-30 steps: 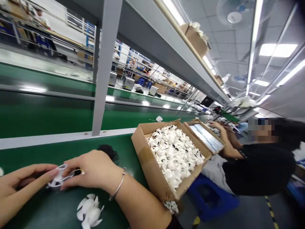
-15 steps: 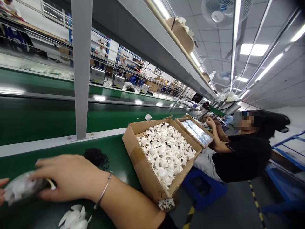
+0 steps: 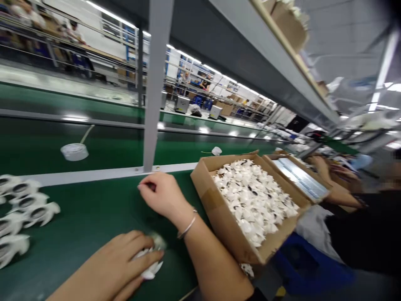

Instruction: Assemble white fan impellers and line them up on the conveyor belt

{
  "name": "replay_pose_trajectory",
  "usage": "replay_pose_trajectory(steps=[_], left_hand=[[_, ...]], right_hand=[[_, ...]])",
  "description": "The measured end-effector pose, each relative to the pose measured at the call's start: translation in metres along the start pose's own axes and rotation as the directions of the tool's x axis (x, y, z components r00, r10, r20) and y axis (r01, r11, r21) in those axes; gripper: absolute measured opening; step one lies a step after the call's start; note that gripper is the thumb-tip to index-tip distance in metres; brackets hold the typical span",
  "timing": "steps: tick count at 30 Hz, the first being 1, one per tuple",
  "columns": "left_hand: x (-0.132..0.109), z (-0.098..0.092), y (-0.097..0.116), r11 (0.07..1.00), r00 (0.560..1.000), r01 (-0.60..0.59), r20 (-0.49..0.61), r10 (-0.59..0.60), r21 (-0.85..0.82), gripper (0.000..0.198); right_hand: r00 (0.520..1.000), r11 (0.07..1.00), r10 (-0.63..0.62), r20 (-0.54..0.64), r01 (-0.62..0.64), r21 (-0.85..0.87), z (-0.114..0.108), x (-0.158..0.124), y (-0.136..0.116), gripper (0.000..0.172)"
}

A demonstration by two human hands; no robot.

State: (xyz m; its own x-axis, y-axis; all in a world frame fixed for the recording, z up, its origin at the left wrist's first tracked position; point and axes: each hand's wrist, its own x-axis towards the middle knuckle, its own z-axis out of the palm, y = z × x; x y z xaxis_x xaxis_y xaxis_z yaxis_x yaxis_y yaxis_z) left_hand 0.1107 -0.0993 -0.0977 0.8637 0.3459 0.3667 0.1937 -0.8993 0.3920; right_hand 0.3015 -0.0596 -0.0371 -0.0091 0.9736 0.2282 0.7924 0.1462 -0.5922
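My left hand [image 3: 122,265] is closed over a small white fan blade [image 3: 152,269] on the green work surface, its fingers curled around the blades. Farther up, my right hand [image 3: 164,194], with a bracelet at the wrist, has its fingers pinched together just above the surface. Whatever sits between those fingertips is hidden. The pile of small black pieces seen earlier at about this spot is covered by my right hand. At the left edge several white fan blades [image 3: 21,209] with dark rings in their centres lie grouped on the surface.
A cardboard box [image 3: 213,209] heaped with white fan blades [image 3: 257,196] stands right of my forearm. Behind it is a box of silvery strips [image 3: 300,177]. A metal post [image 3: 155,92] rises ahead. White round parts [image 3: 74,151] lie on the conveyor. A co-worker [image 3: 360,225] sits at right.
My view has swung left. My right hand has left the blurred pale piece and gone to the black pile's spot. My left hand has come further into view, onto a white fan blade.
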Motion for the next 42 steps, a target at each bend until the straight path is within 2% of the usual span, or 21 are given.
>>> replay_pose_trajectory(steps=[3,5,7,10,12,17,19,21,23,26,31,34,36,38,40,42], left_hand=[[0.005,-0.021,-0.005,0.983,0.979,0.173,0.123,-0.165,-0.054,0.034],[0.006,-0.034,-0.009,0.941,0.936,0.332,0.142,-0.322,-0.059,0.036],[0.007,-0.044,-0.01,0.862,0.864,0.498,0.141,-0.483,-0.092,0.039],[0.009,-0.055,-0.011,0.702,0.725,0.689,0.14,-0.675,-0.18,0.037],[0.009,-0.058,-0.013,0.615,0.653,0.751,0.129,-0.746,-0.241,0.036],[0.005,-0.06,-0.023,0.478,0.525,0.831,0.118,-0.843,-0.285,0.037],[0.003,-0.061,-0.026,0.432,0.481,0.854,0.124,-0.868,-0.29,0.037],[0.002,-0.062,-0.027,0.403,0.462,0.862,0.149,-0.874,-0.308,0.038],[0.001,-0.063,-0.027,0.4,0.466,0.86,0.168,-0.869,-0.317,0.037],[-0.001,-0.065,-0.027,0.443,0.499,0.845,0.14,-0.855,-0.299,0.038],[-0.004,-0.07,-0.026,0.48,0.52,0.822,0.061,-0.852,-0.305,0.036],[-0.005,-0.069,-0.028,0.538,0.564,0.794,0.014,-0.825,-0.282,0.034],[-0.007,-0.068,-0.03,0.597,0.608,0.772,-0.023,-0.794,-0.217,0.032],[-0.011,-0.067,-0.031,0.654,0.658,0.74,-0.031,-0.752,-0.157,0.033],[-0.014,-0.068,-0.031,0.719,0.726,0.684,0.012,-0.688,-0.128,0.037],[-0.015,-0.07,-0.03,0.769,0.78,0.625,0.078,-0.621,-0.132,0.043]], right_hand=[[0.988,0.998,0.067,0.141,-0.066,-0.015,-0.011,-0.004,0.001,0.019],[0.973,0.998,0.068,0.22,-0.067,-0.015,-0.015,-0.006,0.002,0.018],[0.953,0.998,0.064,0.295,-0.061,-0.02,-0.016,-0.009,0.003,0.018],[0.919,0.998,0.064,0.389,-0.054,-0.037,-0.015,-0.012,0.001,0.019],[0.895,0.997,0.075,0.439,-0.053,-0.062,-0.014,-0.014,0.0,0.019],[0.864,0.991,0.09,0.496,-0.028,-0.13,-0.012,-0.015,-0.001,0.02],[0.857,0.984,0.082,0.509,0.01,-0.175,-0.012,-0.016,-0.004,0.022],[0.855,0.963,0.086,0.511,0.061,-0.264,-0.011,-0.016,-0.009,0.024],[0.859,0.924,0.108,0.5,0.098,-0.369,-0.008,-0.017,-0.015,0.023],[0.867,0.865,0.154,0.474,0.114,-0.489,-0.003,-0.017,-0.024,0.021],[0.883,0.828,0.184,0.432,0.098,-0.552,0.003,-0.019,-0.028,0.019],[0.896,0.834,0.17,0.411,0.092,-0.545,0.002,-0.019,-0.026,0.016],[0.905,0.874,0.114,0.411,0.105,-0.475,0.002,-0.018,-0.025,0.015],[0.912,0.948,0.003,0.41,0.128,-0.292,0.004,-0.018,-0.025,0.012],[0.907,0.986,-0.113,0.406,0.152,-0.064,0.009,-0.019,-0.025,0.009],[0.889,0.983,-0.181,0.422,0.168,0.068,0.015,-0.02,-0.026,0.009]])
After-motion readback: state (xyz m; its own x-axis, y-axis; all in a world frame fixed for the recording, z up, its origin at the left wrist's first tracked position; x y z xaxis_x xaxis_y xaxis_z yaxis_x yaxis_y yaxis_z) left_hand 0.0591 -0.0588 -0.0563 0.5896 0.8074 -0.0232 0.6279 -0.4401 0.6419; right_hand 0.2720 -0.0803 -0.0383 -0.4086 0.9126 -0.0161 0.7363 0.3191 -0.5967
